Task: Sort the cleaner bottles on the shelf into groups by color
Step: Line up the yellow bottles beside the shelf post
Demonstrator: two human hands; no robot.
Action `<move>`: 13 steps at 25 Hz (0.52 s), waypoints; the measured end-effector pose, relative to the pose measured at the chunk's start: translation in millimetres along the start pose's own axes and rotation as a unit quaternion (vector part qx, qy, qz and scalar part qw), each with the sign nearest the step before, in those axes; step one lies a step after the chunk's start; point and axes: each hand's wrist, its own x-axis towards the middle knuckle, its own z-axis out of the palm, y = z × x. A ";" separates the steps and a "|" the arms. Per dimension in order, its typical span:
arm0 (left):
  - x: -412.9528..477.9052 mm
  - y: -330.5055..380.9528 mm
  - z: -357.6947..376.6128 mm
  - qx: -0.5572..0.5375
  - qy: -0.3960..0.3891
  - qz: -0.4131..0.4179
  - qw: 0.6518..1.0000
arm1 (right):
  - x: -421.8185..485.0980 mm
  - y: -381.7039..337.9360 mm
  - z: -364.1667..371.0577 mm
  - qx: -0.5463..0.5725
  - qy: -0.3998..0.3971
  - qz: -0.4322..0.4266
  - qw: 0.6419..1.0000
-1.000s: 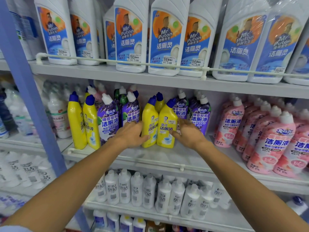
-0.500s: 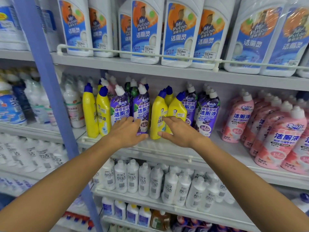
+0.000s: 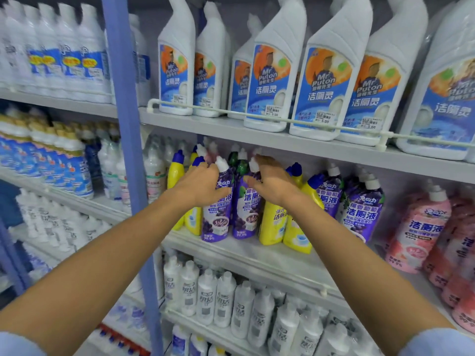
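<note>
Purple bottles, necks in the curled hands' grip, left hand, right hand, both outstretched.

1 wide-angle camera, worn on the person's head, gives the only view. It faces a wall of store shelves from close by, near enough that both outstretched arms reach the bottles. The middle shelf fills the centre. The upper shelf is seen slightly from below and the lower shelf from above. The shelf lines slope down to the right, so the view is tilted and comes a little from the left. A blue post stands left of centre. The forearms enter from the 2 bottom corners. The left hand and right hand meet mid-frame, curled round the necks of 2 purple bottles.
</note>
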 end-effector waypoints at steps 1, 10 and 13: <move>8.2 -0.3 2.8 -0.012 0.001 -0.001 1.000 | 7.7 2.2 2.2 -0.001 -0.008 0.012 1.000; 37.2 -16.4 46.1 -0.095 0.119 -0.050 0.987 | 35.7 26.8 29.2 0.013 0.090 0.011 0.996; 39.0 -16.7 52.2 -0.144 0.105 -0.078 0.981 | 38.1 33.1 24.1 0.006 0.094 0.005 0.996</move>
